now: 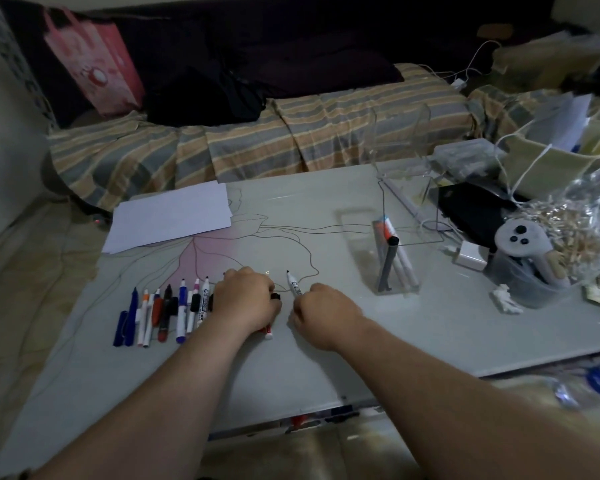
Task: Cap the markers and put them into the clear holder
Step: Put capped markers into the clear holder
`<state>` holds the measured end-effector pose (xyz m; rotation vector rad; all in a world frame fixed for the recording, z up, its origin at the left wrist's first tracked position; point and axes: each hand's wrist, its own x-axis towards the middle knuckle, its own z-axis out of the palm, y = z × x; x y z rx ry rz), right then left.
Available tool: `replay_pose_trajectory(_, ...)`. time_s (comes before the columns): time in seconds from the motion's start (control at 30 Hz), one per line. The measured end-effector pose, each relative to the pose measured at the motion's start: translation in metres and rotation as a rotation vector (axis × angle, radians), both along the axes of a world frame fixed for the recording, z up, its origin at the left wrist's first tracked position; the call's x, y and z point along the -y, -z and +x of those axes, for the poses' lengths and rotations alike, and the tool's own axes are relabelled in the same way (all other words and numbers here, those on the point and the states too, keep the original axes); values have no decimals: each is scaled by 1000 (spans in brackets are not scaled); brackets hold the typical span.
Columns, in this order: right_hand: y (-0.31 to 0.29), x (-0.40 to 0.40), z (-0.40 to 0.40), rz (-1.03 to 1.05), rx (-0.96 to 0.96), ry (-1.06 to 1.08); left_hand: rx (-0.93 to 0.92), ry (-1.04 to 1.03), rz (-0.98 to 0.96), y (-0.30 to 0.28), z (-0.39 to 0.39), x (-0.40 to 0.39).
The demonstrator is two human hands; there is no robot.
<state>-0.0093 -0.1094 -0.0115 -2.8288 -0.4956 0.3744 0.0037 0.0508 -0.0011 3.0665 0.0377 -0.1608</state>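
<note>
Uncapped markers (pixel 174 308) lie in a row on the table (pixel 326 341), the left hand (pixel 246 299) curls its grip over a black cap (pixel 275 296), the right hand (pixel 321 306) pinches an uncapped marker (pixel 294 285), so capping likely comes next, then the clear holder (pixel 395 261) at right.

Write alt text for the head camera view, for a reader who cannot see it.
A person's right hand holds an uncapped black marker while the left hand picks up a black cap from a row of uncapped markers on a grey table. A clear holder to the right already contains a few markers.
</note>
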Motion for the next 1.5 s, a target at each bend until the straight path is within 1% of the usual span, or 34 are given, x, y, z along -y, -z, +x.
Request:
replay_pose_trajectory(0.07,-3,8,1,-35,8,75,-18,22,18,2,-2,4)
replay_pose_trajectory(0.17,-7,25,2,-49,-13,152,16,89,-21,6,-4,13)
replay_pose_trajectory(0.23,-11,34,4,2,-62,225,18,135,-64,10,-6,21)
replay_pose_trajectory(0.33,-21,47,5,74,-213,327,-60,140,-146,14,-4,28)
replay_pose_trajectory(0.4,-26,55,6,111,-255,337,-125,129,-129,10,-5,32)
replay_pose_trajectory(0.47,-31,61,7,155,-257,334,-119,125,-182,7,-7,32)
replay_pose_trajectory(0.53,-35,64,10,220,-198,315,-41,78,-366,2,-9,28)
replay_pose_trajectory(0.63,-47,66,10,327,-28,329,85,-26,-689,-11,-9,22)
replay_pose_trajectory(0.7,-56,66,9,398,66,342,100,-53,-849,-15,-9,20)
replay_pose_trajectory(0.77,-61,65,7,461,108,329,71,-73,-1058,-18,-10,19)
replay_pose_trajectory(0.83,-64,66,5,461,150,297,59,-87,-1167,-19,-11,16)
replay_pose_trajectory(0.97,-67,68,6,351,252,248,62,-108,-1173,-22,-10,10)
replay_pose_trajectory(1.07,-66,64,6,304,267,217,101,-112,-1133,-27,-12,9)
replay_pose_trajectory(1.17,-64,62,6,329,256,237,141,-132,-1157,-34,-15,10)
replay_pose_trajectory(1.23,-64,63,6,352,247,262,190,-138,-1129,-37,-16,10)
replay_pose_trajectory(1.37,-64,63,5,348,233,278,212,-261,-1137,-41,-15,8)
replay_pose_trajectory(1.4,-64,63,5,338,231,275,203,-288,-1154,-40,-14,8)
replay_pose_trajectory(1.43,-64,63,5,331,231,273,187,-305,-1215,-39,-13,8)
replay_pose_trajectory(1.5,-64,62,5,317,238,265,132,-308,-1393,-38,-12,9)
